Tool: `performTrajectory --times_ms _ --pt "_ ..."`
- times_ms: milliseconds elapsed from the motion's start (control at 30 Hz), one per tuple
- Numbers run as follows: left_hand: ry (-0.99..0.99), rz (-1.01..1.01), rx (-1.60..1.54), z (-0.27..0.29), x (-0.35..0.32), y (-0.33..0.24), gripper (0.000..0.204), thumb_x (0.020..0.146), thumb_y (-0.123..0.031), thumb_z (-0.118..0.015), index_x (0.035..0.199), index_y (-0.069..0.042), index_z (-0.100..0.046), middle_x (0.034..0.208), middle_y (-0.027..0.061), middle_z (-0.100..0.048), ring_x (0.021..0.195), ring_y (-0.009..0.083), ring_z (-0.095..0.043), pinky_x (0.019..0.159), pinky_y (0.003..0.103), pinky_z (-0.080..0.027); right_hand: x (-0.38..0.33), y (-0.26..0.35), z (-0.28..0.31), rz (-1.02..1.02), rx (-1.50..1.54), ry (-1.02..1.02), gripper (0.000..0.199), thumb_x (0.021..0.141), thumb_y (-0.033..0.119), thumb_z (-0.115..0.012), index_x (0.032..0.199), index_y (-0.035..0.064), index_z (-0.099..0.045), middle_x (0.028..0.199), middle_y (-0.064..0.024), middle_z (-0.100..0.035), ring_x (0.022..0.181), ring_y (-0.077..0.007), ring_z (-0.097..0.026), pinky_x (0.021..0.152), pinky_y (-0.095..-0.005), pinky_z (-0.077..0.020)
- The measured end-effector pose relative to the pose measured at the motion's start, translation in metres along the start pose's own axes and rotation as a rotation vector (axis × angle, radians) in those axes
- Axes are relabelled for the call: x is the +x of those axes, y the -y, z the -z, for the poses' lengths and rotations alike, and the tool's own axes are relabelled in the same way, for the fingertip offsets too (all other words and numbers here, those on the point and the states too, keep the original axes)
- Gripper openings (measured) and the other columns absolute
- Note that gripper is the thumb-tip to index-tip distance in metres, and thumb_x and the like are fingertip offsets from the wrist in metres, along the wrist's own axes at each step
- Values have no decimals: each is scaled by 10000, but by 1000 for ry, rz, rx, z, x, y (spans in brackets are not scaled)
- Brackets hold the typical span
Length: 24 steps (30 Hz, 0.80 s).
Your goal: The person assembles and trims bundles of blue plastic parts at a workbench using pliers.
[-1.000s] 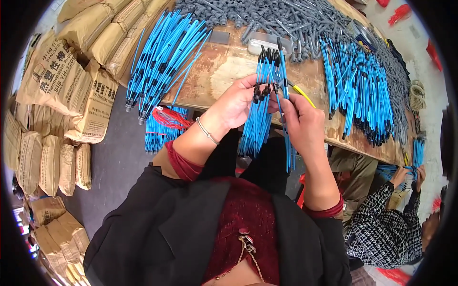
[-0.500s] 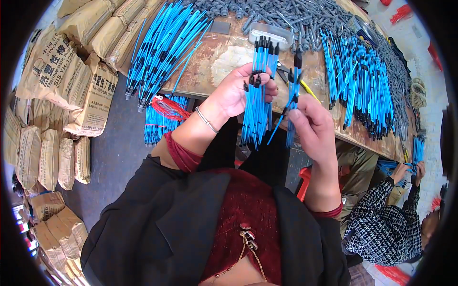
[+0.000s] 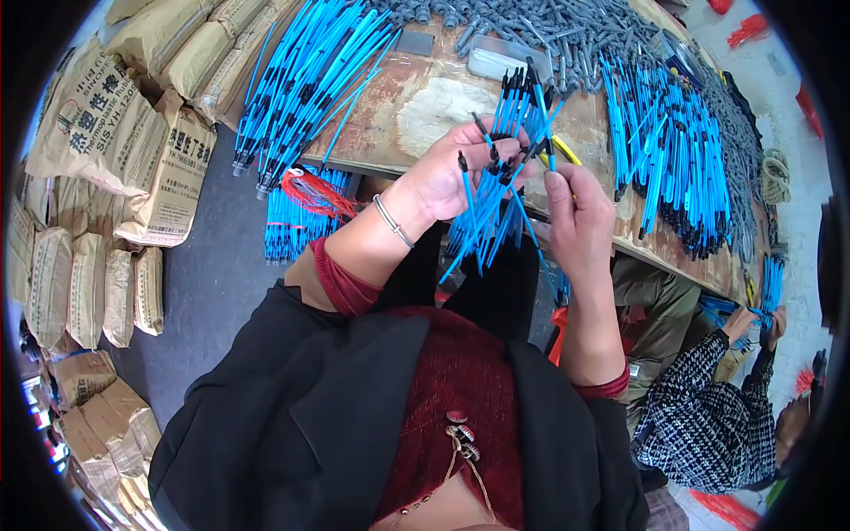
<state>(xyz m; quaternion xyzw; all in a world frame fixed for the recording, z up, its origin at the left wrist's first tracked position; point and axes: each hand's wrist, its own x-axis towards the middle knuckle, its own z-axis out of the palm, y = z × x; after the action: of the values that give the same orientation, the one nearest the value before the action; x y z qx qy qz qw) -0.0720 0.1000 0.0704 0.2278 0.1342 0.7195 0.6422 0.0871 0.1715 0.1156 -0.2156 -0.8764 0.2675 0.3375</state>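
My left hand (image 3: 443, 181) is closed around a bundle of thin blue rods with black ends (image 3: 485, 226). The rods fan out loosely above and below the fist, some of them crossing at angles. To its right, my right hand (image 3: 582, 212) is closed, thumb against fingers, at the lower end of a blue rod (image 3: 543, 115) that stands nearly upright with a black tip. This rod passes close by the bundle's right side; whether it touches is hard to tell. Behind the hands lies a tool with a yellow handle (image 3: 567, 149), partly hidden.
Blue rods lie in a left pile (image 3: 310, 88) and a right pile (image 3: 668, 150) on the worn wooden table (image 3: 372, 133). Grey plastic parts (image 3: 567, 31) heap along the back near a clear box (image 3: 509, 64). Paper sacks (image 3: 97, 133) stand left. A co-worker (image 3: 708, 416) handles rods at right.
My right hand has risen slightly and moved toward the bundle; the several rods it held apart no longer show there, and one stands upright. The bundle is now more splayed.
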Motion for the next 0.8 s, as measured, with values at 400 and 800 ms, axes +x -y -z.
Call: performTrajectory --times_ms 400,800 --pt "-53 45 153 -6 -7 2 201 821 -49 -603 1017 -33 -560 885 124 -629 828 231 -634 735 348 -525 -15 -6 3 -297 469 199 163 898 129 -546 918 -16 -617 745 17 -587 669 -47 -478 603 -210 -396" --pt "-174 126 280 -44 -30 14 227 762 -1 -668 966 -24 -571 787 92 -633 698 195 -636 652 291 -528 -51 -20 -19 -137 195 -26 149 886 111 -559 922 -11 -636 787 -13 -618 758 -99 -568 678 -233 -445"
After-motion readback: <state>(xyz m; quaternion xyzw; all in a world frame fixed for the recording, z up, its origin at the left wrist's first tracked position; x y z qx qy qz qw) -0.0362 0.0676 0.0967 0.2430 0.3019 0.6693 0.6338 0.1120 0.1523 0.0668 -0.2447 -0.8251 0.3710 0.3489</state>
